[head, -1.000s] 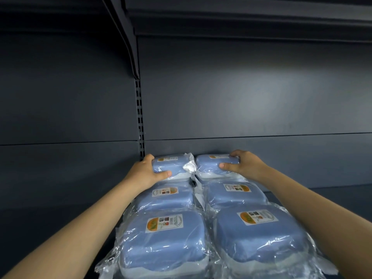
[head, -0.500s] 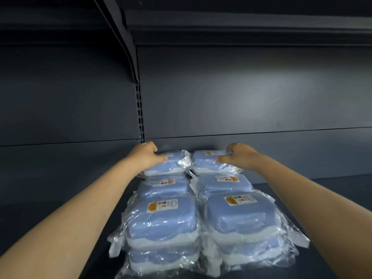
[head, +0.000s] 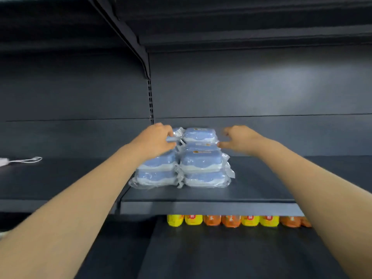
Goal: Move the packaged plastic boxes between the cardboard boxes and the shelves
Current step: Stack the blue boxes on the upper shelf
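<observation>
The left hand (head: 155,138) curls fingers and thumb round a rear box of the packaged plastic boxes (head: 201,161). The right hand (head: 240,138) is blurred, fingers spread, thumb at the stack's right side. In front stand 4 boxes, 2 columns 2 high, with 3 more visible behind. The stack sits back from the front edge of the shelf (head: 201,208), with bare surface to its right. Below is a row of coloured packs (head: 231,220): 4 yellow, 4 orange.

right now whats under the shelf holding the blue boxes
Under the shelf stands a row of yellow and orange packs. Their upper parts are hidden by the shelf edge, and the right forearm covers the row's right end.
</observation>
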